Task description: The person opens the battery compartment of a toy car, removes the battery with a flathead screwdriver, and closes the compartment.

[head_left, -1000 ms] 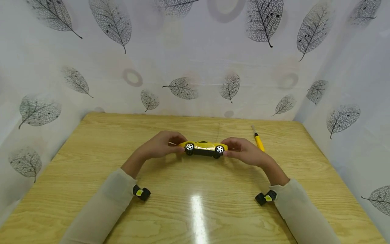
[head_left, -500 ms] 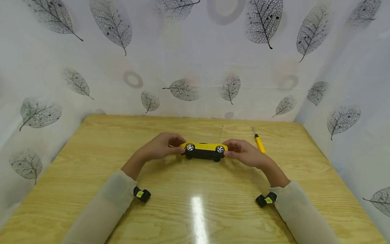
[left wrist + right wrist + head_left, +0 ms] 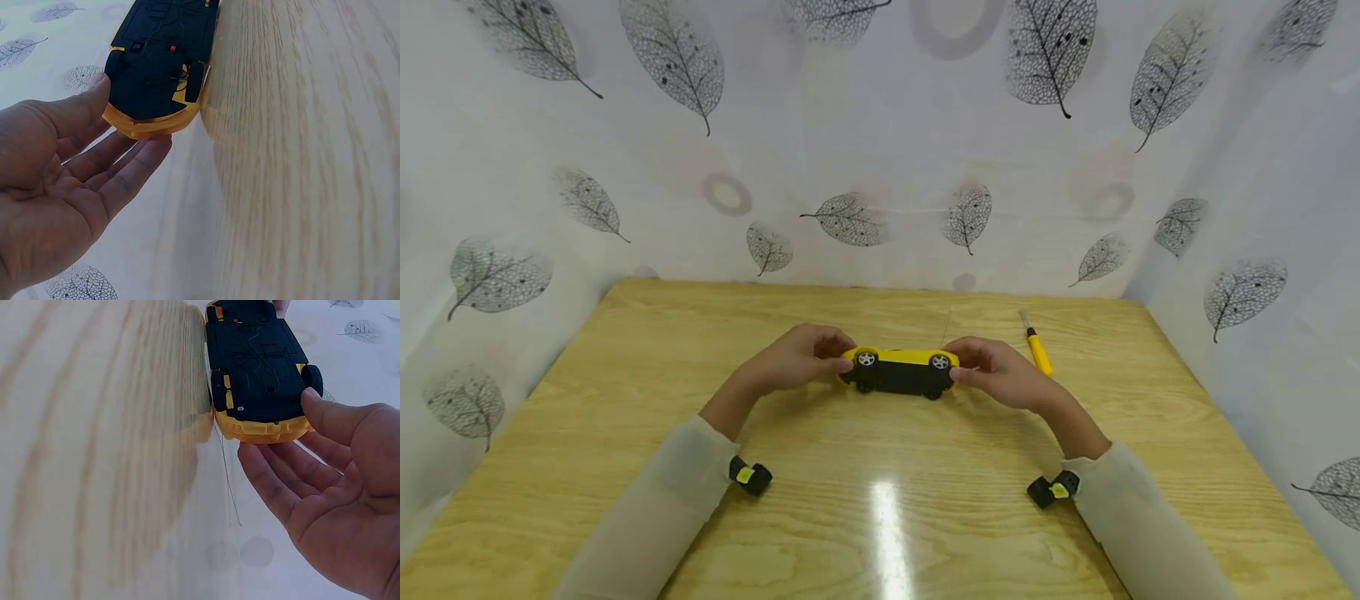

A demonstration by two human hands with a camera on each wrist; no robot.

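A yellow toy car [image 3: 904, 378] is tipped onto its side near the middle of the table, its black underside facing me. My left hand [image 3: 793, 360] pinches one end between thumb and fingers, and my right hand [image 3: 1006, 373] pinches the other end. In the left wrist view the underside [image 3: 156, 69] shows its wheels and a small red spot, with the lower long side right at the tabletop. The right wrist view shows a small screw [image 3: 240, 409] near the car's end. A thin wire [image 3: 227, 475] sticks out beyond the car. The car's roof is hidden.
A screwdriver with a yellow handle [image 3: 1039, 353] lies on the wooden table [image 3: 820, 517] behind my right hand. White cloth [image 3: 880, 125] printed with leaves surrounds the table at the back and sides. Small black cameras [image 3: 751, 478] are strapped at both wrists.
The toy car has been rolled back between my hands, from showing its yellow side and windows to showing its black underside. Both hands keep their grip, nearly in place.
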